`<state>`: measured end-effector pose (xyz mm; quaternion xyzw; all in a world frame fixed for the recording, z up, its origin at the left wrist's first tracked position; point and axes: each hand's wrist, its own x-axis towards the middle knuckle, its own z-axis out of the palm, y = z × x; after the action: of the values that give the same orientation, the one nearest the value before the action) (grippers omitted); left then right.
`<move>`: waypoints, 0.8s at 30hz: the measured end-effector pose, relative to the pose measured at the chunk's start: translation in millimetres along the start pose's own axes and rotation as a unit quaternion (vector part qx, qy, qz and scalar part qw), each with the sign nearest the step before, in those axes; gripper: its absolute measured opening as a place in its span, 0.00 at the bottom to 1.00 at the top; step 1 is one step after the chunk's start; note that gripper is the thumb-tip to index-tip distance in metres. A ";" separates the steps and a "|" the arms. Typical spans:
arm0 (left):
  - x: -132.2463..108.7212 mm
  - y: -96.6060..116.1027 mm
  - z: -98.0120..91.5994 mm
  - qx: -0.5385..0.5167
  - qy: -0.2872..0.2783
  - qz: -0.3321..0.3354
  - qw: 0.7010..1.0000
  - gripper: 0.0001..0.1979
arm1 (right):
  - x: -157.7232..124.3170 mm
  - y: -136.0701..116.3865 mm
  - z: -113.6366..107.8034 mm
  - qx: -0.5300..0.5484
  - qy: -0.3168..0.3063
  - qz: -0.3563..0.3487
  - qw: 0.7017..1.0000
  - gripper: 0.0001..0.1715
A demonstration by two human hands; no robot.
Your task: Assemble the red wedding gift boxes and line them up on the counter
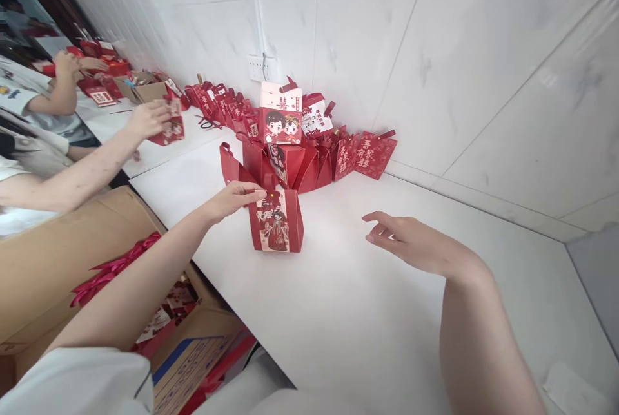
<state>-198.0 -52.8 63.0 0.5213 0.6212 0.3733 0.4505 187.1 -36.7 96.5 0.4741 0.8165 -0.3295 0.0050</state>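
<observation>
A red gift box (277, 231) with a printed figure in traditional dress on its front stands upright on the white table. My left hand (236, 199) is closed on the box's upper left edge, fingers over the top. Off to the right of the box, my right hand (403, 241) hovers over the table with its fingers loosely apart and nothing in them. Just behind the held box are more red boxes (312, 170), and on top of them sits a pink and red box (280, 120) with two cartoon faces.
Flat red bags (376, 154) lean by the wall. At lower left an open cardboard box (203, 337) holds red ribbons (116, 267) and packages. A co-worker's hand (152, 120) holds a red box at left; scissors (209, 123) lie nearby. A wall socket (261, 68) has a cable.
</observation>
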 end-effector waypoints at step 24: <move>-222.3 27.2 -112.0 0.335 0.400 -0.007 0.853 0.29 | 105.4 24.4 133.0 0.195 0.071 -0.164 0.964 0.23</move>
<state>-284.6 -266.1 161.6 0.4417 0.8390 0.3157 -0.0359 107.6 -19.5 -54.4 0.3477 0.8012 -0.4443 -0.1995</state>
